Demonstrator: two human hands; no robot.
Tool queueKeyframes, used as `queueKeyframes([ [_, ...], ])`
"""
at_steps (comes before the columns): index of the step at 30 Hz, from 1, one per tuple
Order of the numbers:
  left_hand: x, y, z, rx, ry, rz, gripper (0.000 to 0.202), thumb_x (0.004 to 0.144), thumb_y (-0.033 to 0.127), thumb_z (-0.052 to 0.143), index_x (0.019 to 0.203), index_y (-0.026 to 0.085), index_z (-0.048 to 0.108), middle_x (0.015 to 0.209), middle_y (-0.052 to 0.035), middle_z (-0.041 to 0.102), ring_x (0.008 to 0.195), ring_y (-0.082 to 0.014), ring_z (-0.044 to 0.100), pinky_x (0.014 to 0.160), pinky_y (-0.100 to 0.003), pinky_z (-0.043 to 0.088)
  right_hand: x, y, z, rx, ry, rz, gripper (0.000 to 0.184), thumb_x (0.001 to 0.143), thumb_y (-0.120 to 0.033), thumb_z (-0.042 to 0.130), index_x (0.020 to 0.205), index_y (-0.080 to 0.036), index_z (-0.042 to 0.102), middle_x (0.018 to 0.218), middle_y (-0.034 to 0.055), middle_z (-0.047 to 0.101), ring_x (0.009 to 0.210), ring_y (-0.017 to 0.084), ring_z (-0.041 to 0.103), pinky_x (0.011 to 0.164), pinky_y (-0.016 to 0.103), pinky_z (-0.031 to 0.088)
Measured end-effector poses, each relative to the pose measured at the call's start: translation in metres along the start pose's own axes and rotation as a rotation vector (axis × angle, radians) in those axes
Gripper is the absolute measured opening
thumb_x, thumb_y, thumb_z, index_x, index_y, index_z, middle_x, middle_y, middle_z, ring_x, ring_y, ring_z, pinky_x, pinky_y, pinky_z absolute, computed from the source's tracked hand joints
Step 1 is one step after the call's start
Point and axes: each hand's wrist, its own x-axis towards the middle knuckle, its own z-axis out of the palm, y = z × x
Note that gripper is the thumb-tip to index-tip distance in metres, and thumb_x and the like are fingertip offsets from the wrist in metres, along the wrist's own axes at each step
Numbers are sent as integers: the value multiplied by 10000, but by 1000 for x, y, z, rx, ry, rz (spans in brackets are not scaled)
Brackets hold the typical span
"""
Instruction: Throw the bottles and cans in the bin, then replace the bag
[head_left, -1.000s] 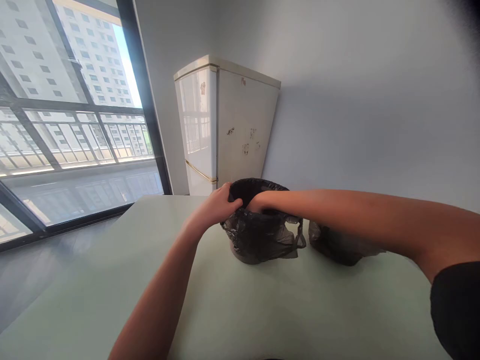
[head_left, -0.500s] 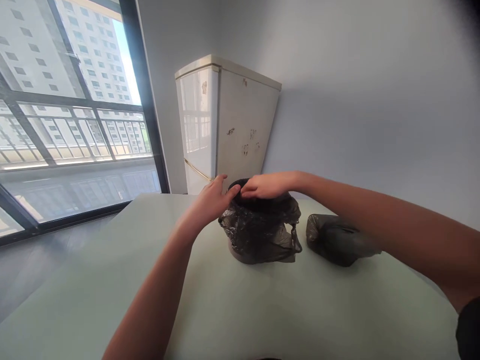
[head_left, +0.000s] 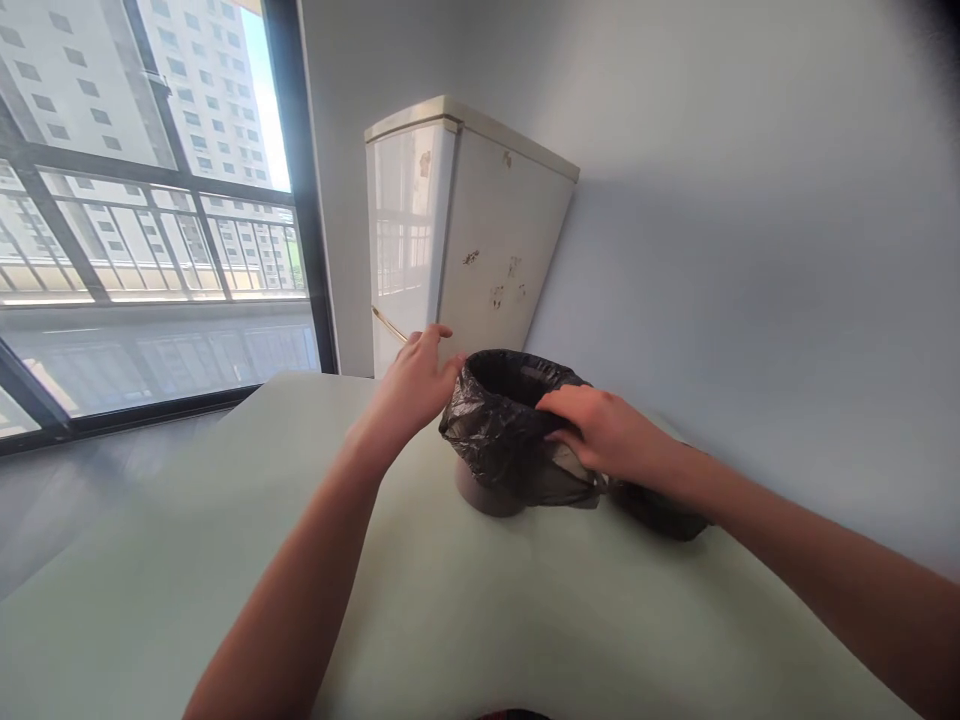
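A small bin (head_left: pixel 484 494) stands upright on the pale green table (head_left: pixel 450 600), lined with a thin black plastic bag (head_left: pixel 499 435) folded out over its rim. The bag's opening faces up and its loose edge hangs down the outside. My left hand (head_left: pixel 421 378) is at the left of the rim, fingers apart, with the thumb tip touching the bag's edge. At the right front of the rim, my right hand (head_left: pixel 600 430) pinches the bag, fingers over the inside and thumb outside. The bin's inside is dark.
Another dark plastic bag (head_left: pixel 660 512) lies on the table to the right, partly behind my right forearm. Beyond the table stands a white fridge (head_left: pixel 495 220) against the grey wall (head_left: pixel 712 250). A large window (head_left: pixel 157 230) is at the left.
My right hand has moved from the far left of the rim to its right front, uncovering the bag's opening. My left hand has loosened slightly at the left edge.
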Motion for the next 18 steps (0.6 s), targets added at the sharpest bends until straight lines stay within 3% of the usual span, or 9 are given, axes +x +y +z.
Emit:
queueKeyframes([
  [3, -2, 4, -6, 18, 62, 130, 288, 1026, 353, 511, 1244, 237, 659, 1321, -90, 681, 1140, -247, 679, 987, -385, 542, 12, 26, -6, 8, 26, 88, 225, 884, -164, 649, 1098, -216, 697, 1050, 78, 754, 927, 254, 695, 828, 348, 510],
  [6, -11, 20, -19, -31, 14, 426, 192, 1002, 265, 533, 1054, 217, 712, 1051, -52, 756, 956, -201, 707, 867, -337, 566, 16, 61, -7, 38, 64, 167, 214, 873, -209, 673, 1083, -230, 708, 1041, 58, 775, 897, 246, 715, 795, 330, 512],
  [7, -16, 26, -24, -72, -48, 573, 181, 992, 230, 534, 1027, 216, 711, 989, -44, 759, 900, -189, 707, 838, -329, 570, 15, 74, -6, 36, 78, 198, 208, 874, -230, 677, 1079, -234, 713, 1034, 53, 783, 886, 247, 722, 777, 327, 514],
  [10, -41, 45, -38, -211, -395, 1053, 221, 945, 130, 555, 1010, 264, 718, 903, -16, 764, 796, -162, 713, 830, -330, 577, 10, 113, -1, -15, 103, 292, 222, 871, -293, 686, 1080, -235, 734, 996, 52, 800, 857, 262, 738, 738, 332, 523],
  [11, -52, 50, -42, -256, -458, 1155, 206, 925, 149, 600, 1019, 286, 722, 861, -7, 756, 743, -161, 705, 797, -336, 583, 8, 125, 1, -35, 108, 317, 236, 866, -308, 690, 1084, -233, 741, 981, 53, 802, 848, 267, 741, 737, 336, 528],
  [14, -90, 67, -50, -299, -441, 1145, 106, 856, 356, 768, 957, 361, 735, 689, -3, 663, 596, -185, 644, 588, -359, 556, 0, 154, 2, -75, 98, 342, 278, 855, -317, 685, 1110, -230, 755, 1033, 66, 808, 913, 282, 755, 795, 351, 551],
  [18, -135, 74, -58, -307, -332, 1075, 100, 763, 487, 747, 860, 509, 745, 493, -7, 436, 469, -235, 494, 346, -406, 333, -10, 181, 1, -161, 46, 370, 346, 861, -328, 668, 1181, -225, 750, 1155, 96, 792, 1035, 308, 743, 816, 358, 560],
])
